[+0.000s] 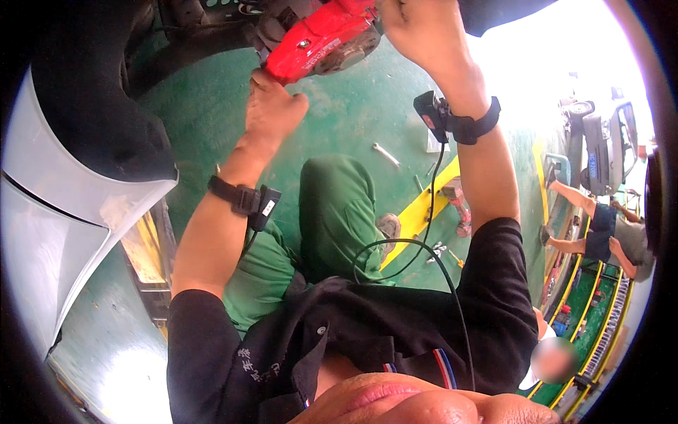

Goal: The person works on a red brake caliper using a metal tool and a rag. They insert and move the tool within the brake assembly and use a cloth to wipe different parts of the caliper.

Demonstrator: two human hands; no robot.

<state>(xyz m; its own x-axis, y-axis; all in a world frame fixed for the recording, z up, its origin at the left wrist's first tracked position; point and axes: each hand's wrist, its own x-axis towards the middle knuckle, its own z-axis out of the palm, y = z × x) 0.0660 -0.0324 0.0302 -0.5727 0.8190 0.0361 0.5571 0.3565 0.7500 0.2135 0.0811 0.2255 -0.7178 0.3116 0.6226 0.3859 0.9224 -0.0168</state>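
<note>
A red brake caliper (311, 46) sits slantwise at the top of the view, with a dark metal part (349, 55) along its lower right side. Closed around the caliper's lower left end is my left hand (274, 106), its thumb pointing off to the right. My right hand (424, 32) is raised against the caliper's upper right end; its fingers are hidden or cut off by the upper edge. Both wrists wear black straps with small boxes, and a black cable (452, 290) loops from the right one across my chest.
Left of me stand a pale car body panel (78, 162) and black wheel-arch liner (99, 92). On the green floor lie a wrench (386, 155), a yellow beam (417, 225), a red-and-grey tool (459, 206) and a yellow-handled screwdriver (457, 258). Other people and a vehicle (604, 152) are at right.
</note>
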